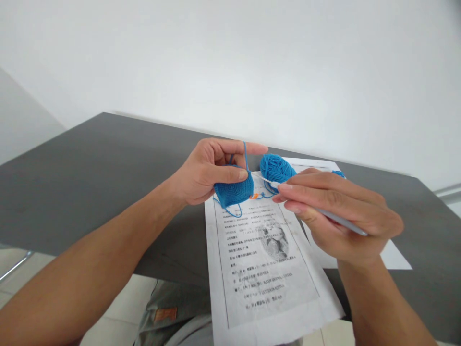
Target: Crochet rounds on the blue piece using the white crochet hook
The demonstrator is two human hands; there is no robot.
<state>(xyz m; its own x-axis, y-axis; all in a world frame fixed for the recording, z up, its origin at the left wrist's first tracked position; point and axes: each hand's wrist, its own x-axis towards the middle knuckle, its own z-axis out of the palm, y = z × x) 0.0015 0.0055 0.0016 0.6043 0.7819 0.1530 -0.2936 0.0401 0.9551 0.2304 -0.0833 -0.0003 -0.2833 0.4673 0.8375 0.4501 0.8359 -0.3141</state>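
Note:
My left hand [209,170] pinches a small blue crocheted piece [234,191] between thumb and fingers, with a blue yarn strand looped over its raised forefinger. My right hand [342,211] grips a white crochet hook [324,211] like a pen, its tip touching the piece's right edge. A ball of blue yarn [276,168] lies on the table just behind the hook. Both hands hover above a printed instruction sheet [262,269].
The dark grey table [90,182] runs against a white wall. The printed sheet overhangs the table's near edge; a second white sheet [396,259] lies under my right hand. My lap in grey clothing [173,312] shows below the edge.

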